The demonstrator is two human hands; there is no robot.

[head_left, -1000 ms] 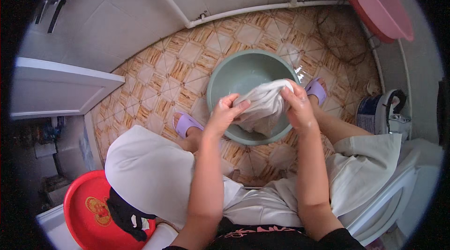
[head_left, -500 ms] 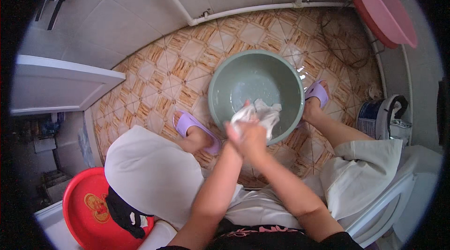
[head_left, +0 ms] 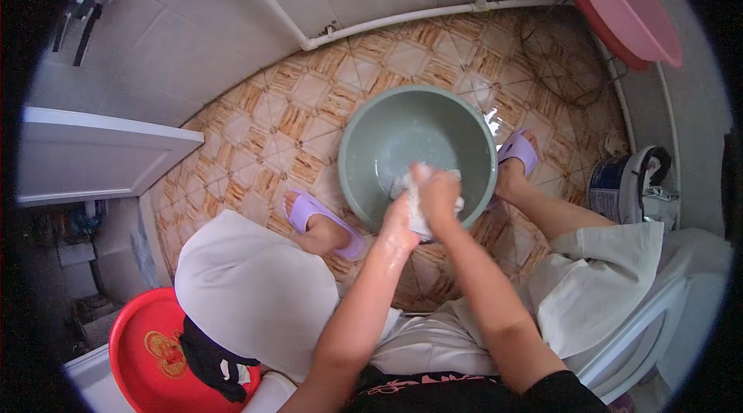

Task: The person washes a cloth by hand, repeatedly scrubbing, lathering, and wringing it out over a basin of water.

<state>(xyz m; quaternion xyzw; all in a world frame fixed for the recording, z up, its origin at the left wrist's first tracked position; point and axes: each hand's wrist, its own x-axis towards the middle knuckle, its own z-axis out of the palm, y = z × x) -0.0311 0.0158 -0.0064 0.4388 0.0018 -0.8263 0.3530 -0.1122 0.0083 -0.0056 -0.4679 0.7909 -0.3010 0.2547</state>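
A wet white cloth [head_left: 417, 212] is bunched between my two hands over the near part of a round grey-green basin [head_left: 350, 198]. My left hand [head_left: 399, 221] grips it from the left side, a little nearer to me. On the right, my right hand [head_left: 439, 195] is closed over the cloth, its fingers pointing into the basin. Some of the cloth shows past my right hand, and the exact finger positions are partly hidden. Water and a few suds show on the basin's bottom.
The basin stands on a tiled floor [head_left: 309, 95] between my feet in purple slippers [head_left: 321, 215]. A red basin [head_left: 143, 351] with dark clothing [head_left: 209, 359] sits at lower left. A pink basin [head_left: 631, 6] hangs at upper right. A blue-and-white container [head_left: 619, 185] stands at right.
My hands have come apart from their overlapping rub. The left has shifted down and the right up and rightward, with the cloth now stretched between them.
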